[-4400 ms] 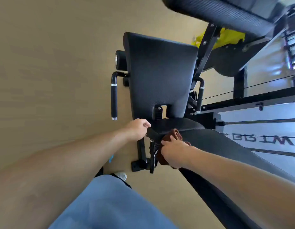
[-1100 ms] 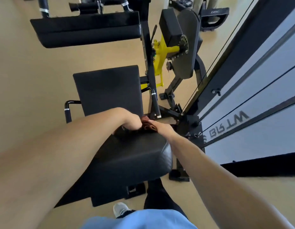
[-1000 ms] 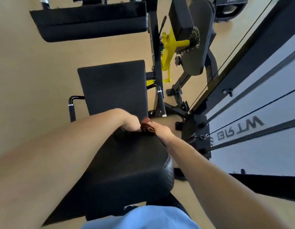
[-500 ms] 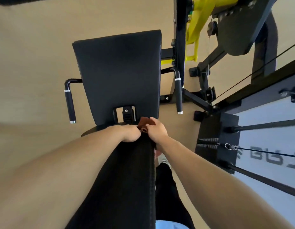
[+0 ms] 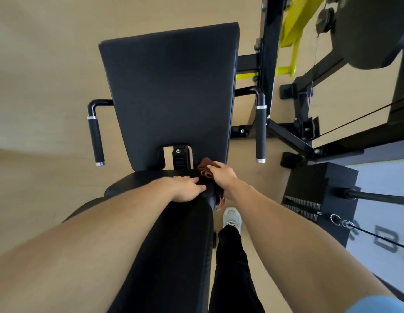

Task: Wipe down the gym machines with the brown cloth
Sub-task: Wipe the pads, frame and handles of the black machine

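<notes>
A tan floor (image 5: 45, 71) spreads out toward nine o'clock. At six o'clock a leg in black trousers (image 5: 232, 272) ends in a white shoe (image 5: 232, 219), planted on the floor just beside the seat.

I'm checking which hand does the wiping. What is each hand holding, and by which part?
The right hand grips the brown cloth by its bunched top. The left hand holds nothing, lying flat on the pad.

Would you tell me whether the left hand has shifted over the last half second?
Barely: the left hand rests beside the brown cloth, below the seat bracket.
</notes>
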Available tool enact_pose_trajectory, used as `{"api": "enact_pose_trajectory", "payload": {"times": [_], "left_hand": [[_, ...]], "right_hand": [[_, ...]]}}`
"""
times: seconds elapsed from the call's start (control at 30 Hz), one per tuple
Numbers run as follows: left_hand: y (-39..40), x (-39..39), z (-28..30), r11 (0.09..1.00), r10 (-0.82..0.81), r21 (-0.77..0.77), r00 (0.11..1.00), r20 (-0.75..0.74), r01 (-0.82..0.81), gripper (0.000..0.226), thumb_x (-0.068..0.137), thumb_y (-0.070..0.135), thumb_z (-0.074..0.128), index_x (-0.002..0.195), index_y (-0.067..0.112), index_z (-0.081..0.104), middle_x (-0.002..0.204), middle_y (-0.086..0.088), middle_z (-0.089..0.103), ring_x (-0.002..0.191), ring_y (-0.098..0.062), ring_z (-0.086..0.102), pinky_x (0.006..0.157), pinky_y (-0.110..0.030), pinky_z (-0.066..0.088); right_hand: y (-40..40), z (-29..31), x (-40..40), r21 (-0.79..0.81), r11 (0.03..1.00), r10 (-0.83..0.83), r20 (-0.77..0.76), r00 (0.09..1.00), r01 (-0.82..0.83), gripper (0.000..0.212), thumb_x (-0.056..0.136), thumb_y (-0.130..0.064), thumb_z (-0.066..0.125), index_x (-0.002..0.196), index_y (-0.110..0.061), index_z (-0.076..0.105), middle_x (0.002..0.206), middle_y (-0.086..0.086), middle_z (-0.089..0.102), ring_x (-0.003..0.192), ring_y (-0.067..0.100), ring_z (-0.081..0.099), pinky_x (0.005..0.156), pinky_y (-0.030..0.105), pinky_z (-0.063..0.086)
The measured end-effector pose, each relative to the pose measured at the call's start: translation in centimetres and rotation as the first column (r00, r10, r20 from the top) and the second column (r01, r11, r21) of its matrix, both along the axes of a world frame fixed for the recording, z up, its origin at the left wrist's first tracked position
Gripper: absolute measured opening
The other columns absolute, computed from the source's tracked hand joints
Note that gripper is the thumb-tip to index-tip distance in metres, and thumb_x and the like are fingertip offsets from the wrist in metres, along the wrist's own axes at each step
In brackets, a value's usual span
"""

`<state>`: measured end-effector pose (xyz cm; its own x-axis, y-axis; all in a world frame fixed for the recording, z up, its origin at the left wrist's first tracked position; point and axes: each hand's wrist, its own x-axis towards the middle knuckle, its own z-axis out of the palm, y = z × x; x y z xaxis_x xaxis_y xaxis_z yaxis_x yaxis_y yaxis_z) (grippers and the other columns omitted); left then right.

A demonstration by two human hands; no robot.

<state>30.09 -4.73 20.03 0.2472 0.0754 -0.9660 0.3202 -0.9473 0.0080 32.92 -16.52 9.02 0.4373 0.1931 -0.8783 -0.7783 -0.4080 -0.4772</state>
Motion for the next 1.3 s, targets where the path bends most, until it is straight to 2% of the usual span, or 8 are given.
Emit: {"api": "enact_pose_trajectory", "payload": {"times": [0.13,0.33,0.57,0.7,0.9,1.0,1.1,1.3], "left_hand": [[0.0,0.1,0.3,0.998,-0.026,-0.053,1.0,-0.008,0.025,0.056,0.108,0.048,0.017,0.16,0.029,0.011,0.168,-0.003,0.008,0.154,-0.028,0.008,0.122,-0.041,0.006],[1.1,0.4,-0.3,0.993,0.04,-0.107,0.999,-0.031,-0.043,0.061,0.101,0.057,0.03,0.159,0.037,0.019,0.167,-0.003,0.02,0.153,-0.026,0.018,0.124,-0.042,0.013],[0.9,0.8,-1.2,0.992,0.113,-0.049,0.992,-0.048,-0.115,0.068,0.102,0.06,0.032,0.16,0.03,0.013,0.168,0.0,0.01,0.155,-0.024,0.007,0.123,-0.039,0.005],[1.0,1.0,-1.4,0.99,0.143,-0.005,0.989,-0.037,-0.144,0.081,0.098,0.067,0.033,0.161,0.023,0.008,0.169,-0.002,0.006,0.155,-0.025,0.005,0.123,-0.039,0.005],[2.1,-0.3,-1.9,0.987,0.152,0.047,0.988,-0.032,-0.151,0.108,0.075,0.092,0.03,0.16,0.028,0.016,0.166,-0.01,0.019,0.151,-0.032,0.022,0.122,-0.047,0.02],[3.1,-0.9,-0.8,0.986,0.164,0.031,0.986,-0.001,-0.164,0.11,0.07,0.093,0.036,0.157,0.025,0.029,0.158,-0.006,0.039,0.141,-0.028,0.04,0.117,-0.044,0.031],[5.1,-2.4,1.6,0.983,0.181,0.028,0.982,0.055,-0.183,0.091,0.087,0.079,0.04,0.157,0.021,0.031,0.163,-0.004,0.031,0.149,-0.024,0.03,0.121,-0.04,0.023],[11.2,-7.1,6.9,0.949,0.275,0.144,0.96,0.049,-0.279,0.073,0.098,0.066,0.037,0.155,0.021,0.033,0.163,-0.002,0.03,0.15,-0.024,0.027,0.123,-0.04,0.02]], "right_hand": [[0.1,0.7,-0.3,-0.018,0.998,0.062,0.035,0.997,-0.061,0.028,0.105,-0.016,0.045,0.126,-0.013,0.064,0.108,0.0,0.068,0.099,0.021,0.063,0.075,0.023,0.045],[-2.1,3.9,-4.1,0.011,0.994,0.106,0.018,0.994,-0.106,0.047,0.103,-0.039,0.045,0.149,-0.027,0.047,0.136,0.003,0.062,0.123,0.027,0.06,0.11,0.047,0.046],[0.8,-2.6,1.7,-0.01,0.958,0.287,0.037,0.957,-0.286,0.035,0.102,-0.036,0.051,0.128,-0.02,0.068,0.124,0.003,0.069,0.113,0.022,0.063,0.098,0.032,0.049],[1.4,-4.4,2.8,-0.179,0.839,0.537,0.112,0.836,-0.515,0.044,0.104,-0.037,0.047,0.136,-0.008,0.057,0.135,0.02,0.058,0.126,0.036,0.055,0.104,0.041,0.047],[3.4,-0.4,3.0,-0.135,0.613,0.763,0.354,0.54,-0.778,0.028,0.106,-0.03,0.05,0.126,-0.016,0.064,0.12,0.005,0.067,0.111,0.024,0.061,0.093,0.035,0.044],[4.5,0.2,3.0,-0.088,0.584,0.787,0.304,0.536,-0.807,0.033,0.104,-0.043,0.047,0.128,-0.024,0.062,0.126,0.003,0.065,0.117,0.026,0.059,0.104,0.045,0.044],[4.1,1.4,2.8,-0.119,0.567,0.814,0.232,0.533,-0.815,0.046,0.1,-0.058,0.046,0.134,-0.029,0.058,0.134,0.002,0.061,0.122,0.027,0.056,0.107,0.047,0.042],[2.5,6.1,0.7,-0.094,0.599,0.759,0.383,0.526,-0.795,0.03,0.106,-0.043,0.048,0.115,-0.02,0.065,0.118,0.004,0.067,0.108,0.026,0.062,0.089,0.036,0.047]]}}
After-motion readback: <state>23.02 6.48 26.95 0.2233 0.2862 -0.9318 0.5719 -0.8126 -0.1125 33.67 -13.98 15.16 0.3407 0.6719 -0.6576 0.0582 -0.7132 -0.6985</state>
